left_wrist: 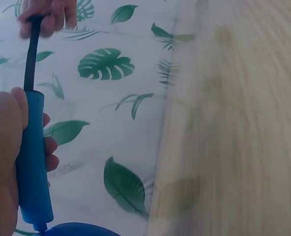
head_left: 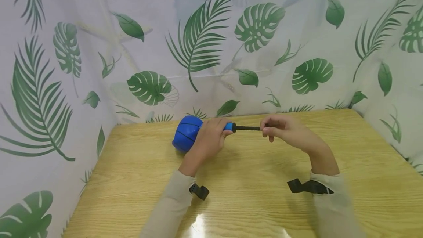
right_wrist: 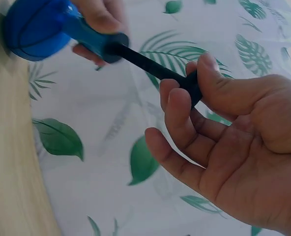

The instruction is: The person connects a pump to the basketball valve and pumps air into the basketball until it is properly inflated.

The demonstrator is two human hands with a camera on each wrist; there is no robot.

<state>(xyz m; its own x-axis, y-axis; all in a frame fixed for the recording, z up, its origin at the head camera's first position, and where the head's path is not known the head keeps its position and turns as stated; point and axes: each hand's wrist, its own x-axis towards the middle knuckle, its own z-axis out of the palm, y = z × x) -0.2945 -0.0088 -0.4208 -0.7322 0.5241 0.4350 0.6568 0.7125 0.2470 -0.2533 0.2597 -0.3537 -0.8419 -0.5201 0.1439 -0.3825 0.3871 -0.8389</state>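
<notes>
A blue hand pump with a black rod joins a blue ball marked with black lines. The ball looks partly sunken on one side. My left hand grips the pump's blue barrel close to the ball. With thumb and fingers, my right hand pinches the black handle at the rod's far end. A length of rod shows between the two hands. In the left wrist view, the pump's narrow tip meets the ball at the bottom edge.
A wood-grain table lies under the hands. Behind and beside it hangs a white cloth printed with green leaves. Black straps circle both wrists over beige sleeves.
</notes>
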